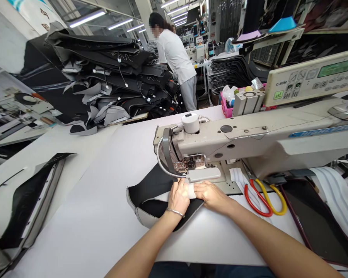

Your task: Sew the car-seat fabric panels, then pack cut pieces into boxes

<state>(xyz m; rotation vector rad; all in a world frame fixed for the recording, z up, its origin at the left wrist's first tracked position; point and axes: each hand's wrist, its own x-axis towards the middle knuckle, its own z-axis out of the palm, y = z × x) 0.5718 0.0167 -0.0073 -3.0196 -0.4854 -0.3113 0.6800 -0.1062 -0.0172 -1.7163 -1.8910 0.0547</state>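
My left hand [178, 197], with a bracelet at the wrist, and my right hand [211, 197] press on a black padded panel [150, 188] with a grey edge. The panel lies on the white table just in front of the sewing machine's presser foot [189, 165]. Between my hands is a small white strip [191, 190], partly covered by my fingers. Beyond my right hand lie red-and-yellow-handled scissors [263, 201] and a folded white band [238, 180].
A sewing machine [220, 141] fills the right side of the table. At the back, a co-worker [175, 58] stands beside a tall pile of black panels [104, 73]. A pink basket [226, 110] sits behind the machine, a dark tray [316, 220] lies at right, and a black panel [23, 202] lies at left.
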